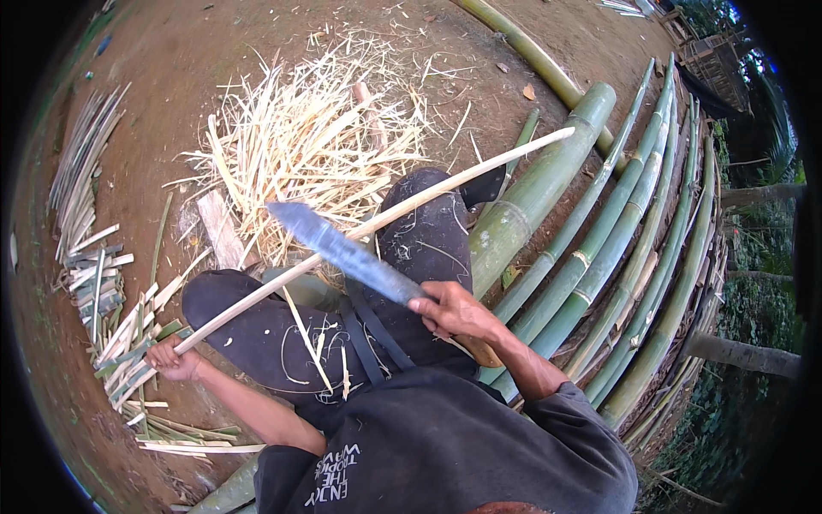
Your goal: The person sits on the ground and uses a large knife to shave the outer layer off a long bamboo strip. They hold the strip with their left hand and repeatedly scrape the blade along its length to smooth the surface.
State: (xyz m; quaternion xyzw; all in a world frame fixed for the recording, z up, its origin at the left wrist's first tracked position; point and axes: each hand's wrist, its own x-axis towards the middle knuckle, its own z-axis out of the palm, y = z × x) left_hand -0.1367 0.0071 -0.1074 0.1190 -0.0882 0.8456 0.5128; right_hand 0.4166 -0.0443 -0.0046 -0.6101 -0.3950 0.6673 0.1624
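The person is sitting on the ground with both knees (342, 291) drawn up, and everything here is being placed against those dark-trousered knees. A long pale bamboo strip (377, 227) is lying slantwise across them, running from below their left side up past their right side to a tip over the green poles. The left hand (174, 360) is gripping the strip's lower end, just left of the knees, with its fingers (161, 352) curled fully around it. The right hand (452, 310) is sitting just right of the knees, fingers wrapped tight around the wooden handle of a large knife (342, 250). The knife's broad grey blade is reaching up and left over the knees and is crossing the strip near its middle; whether the edge is touching the strip cannot be told.

Beyond the knees, a heap of pale shavings (308, 141) is spreading over the bare earth, with a short flat piece of wood (220, 230) lying at its near edge. Left of the knees, short cut slats (107, 287) are lying in loose bundles. Right of the knees, a row of long green bamboo poles (599, 248) is lying side by side, the thickest one nearest. Thin curls of shaving are clinging to the trousers
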